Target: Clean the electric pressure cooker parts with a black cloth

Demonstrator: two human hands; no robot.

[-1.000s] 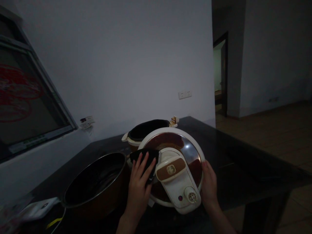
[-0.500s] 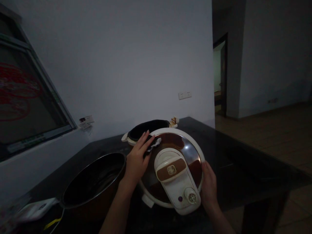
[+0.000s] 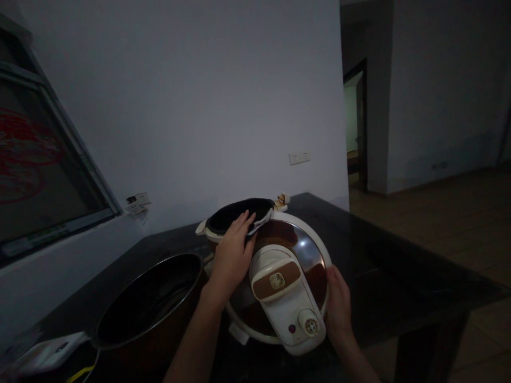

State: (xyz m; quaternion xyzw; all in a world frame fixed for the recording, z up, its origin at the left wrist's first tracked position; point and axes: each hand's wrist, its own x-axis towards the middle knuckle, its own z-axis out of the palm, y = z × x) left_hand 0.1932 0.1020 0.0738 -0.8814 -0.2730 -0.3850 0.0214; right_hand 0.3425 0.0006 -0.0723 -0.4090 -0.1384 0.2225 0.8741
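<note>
Apparently, wiping is in hand: the left hand (image 3: pixel 236 246) lays near-straight fingers over a pale, folded cloth (image 3: pixel 263 219), grip unclear; the right hand (image 3: pixel 338 304) clasps the round, glossy brown, white-rimmed lid (image 3: pixel 284 287), tilted before the black-lined cooker (image 3: pixel 231 214). Further wiping would need steady support.

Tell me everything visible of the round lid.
The lid is round, with a glossy brown, metallic-looking face, a whitish rim and a pale tab at lower left. A whitish, seemingly plastic housing carries a brown panel with an emblem, a round knob and a small dark spot. It is tilted, top side toward the camera, before the open cooker. The right hand grips its right edge; the left hand holds a cloth at its upper left.
</note>
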